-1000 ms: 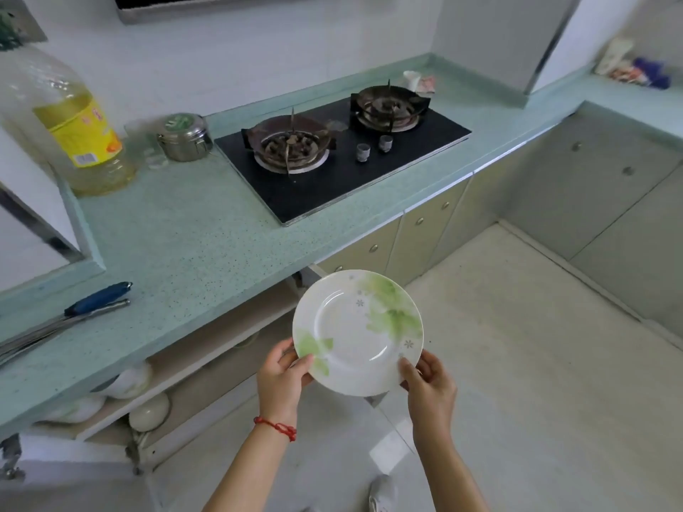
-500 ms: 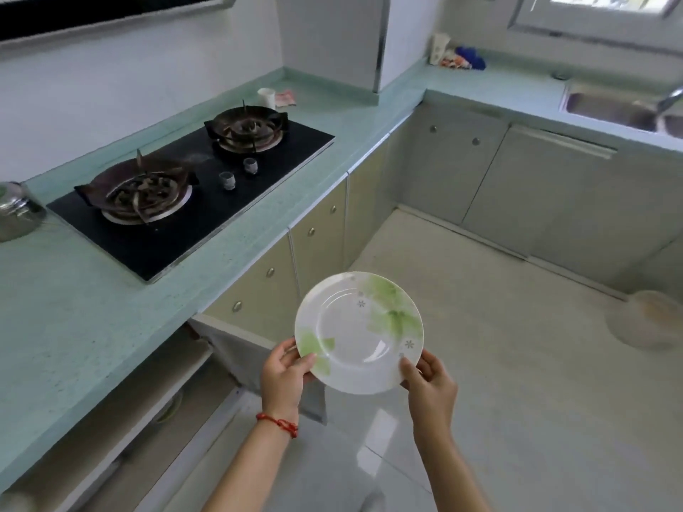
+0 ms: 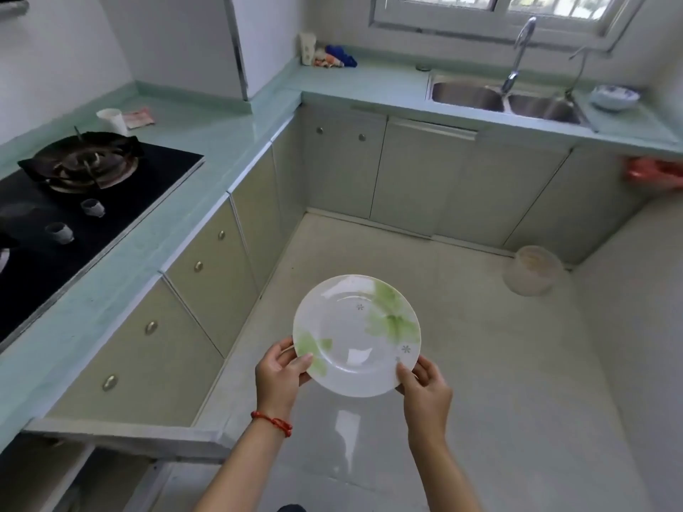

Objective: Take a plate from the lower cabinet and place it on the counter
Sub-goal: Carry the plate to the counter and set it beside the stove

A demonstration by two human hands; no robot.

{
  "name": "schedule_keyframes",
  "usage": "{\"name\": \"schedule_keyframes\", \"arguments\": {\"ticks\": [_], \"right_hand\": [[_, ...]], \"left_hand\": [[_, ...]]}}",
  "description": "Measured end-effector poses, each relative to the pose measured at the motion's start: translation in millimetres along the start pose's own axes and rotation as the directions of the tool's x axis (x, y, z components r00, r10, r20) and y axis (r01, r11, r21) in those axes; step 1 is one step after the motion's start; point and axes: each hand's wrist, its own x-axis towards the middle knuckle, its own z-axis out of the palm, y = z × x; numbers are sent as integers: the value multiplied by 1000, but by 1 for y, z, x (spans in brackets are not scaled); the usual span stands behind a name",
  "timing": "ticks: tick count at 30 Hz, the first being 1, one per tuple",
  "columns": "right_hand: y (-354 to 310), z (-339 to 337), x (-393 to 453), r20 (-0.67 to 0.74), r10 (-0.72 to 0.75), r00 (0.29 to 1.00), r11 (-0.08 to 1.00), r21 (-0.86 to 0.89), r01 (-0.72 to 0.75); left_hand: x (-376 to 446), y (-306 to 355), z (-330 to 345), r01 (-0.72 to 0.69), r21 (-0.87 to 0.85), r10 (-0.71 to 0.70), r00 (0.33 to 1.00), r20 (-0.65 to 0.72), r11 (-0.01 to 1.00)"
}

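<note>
A white plate (image 3: 354, 338) with green leaf prints is held over the floor, tilted a little toward me. My left hand (image 3: 279, 375) grips its near-left rim, thumb on top; a red string circles that wrist. My right hand (image 3: 425, 389) grips the near-right rim. The pale green counter (image 3: 207, 149) runs along the left and turns across the back toward the sink. The lower cabinet stands open at the bottom left, its door (image 3: 129, 434) swung out toward my left arm.
A black gas stove (image 3: 74, 194) sits in the left counter. A double steel sink (image 3: 506, 97) with a tap lies at the back right, a bowl (image 3: 613, 96) beside it. A cup (image 3: 111, 120) stands behind the stove. A clear round container (image 3: 534, 269) sits on the floor.
The view has swung to the right, from the stove counter toward the corner and the sink. The plate stays held in both hands in front of me.
</note>
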Motion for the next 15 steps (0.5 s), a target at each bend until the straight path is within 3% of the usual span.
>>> {"name": "schedule_keyframes", "arguments": {"ticks": [7, 15], "right_hand": [[-15, 10, 56, -40, -8, 999, 1000, 24, 9], [-41, 76, 164, -51, -31, 998, 999, 37, 33]], "left_hand": [[48, 13, 45, -5, 32, 4, 999, 34, 999], [166, 48, 99, 0, 9, 0, 998, 61, 1000]]}}
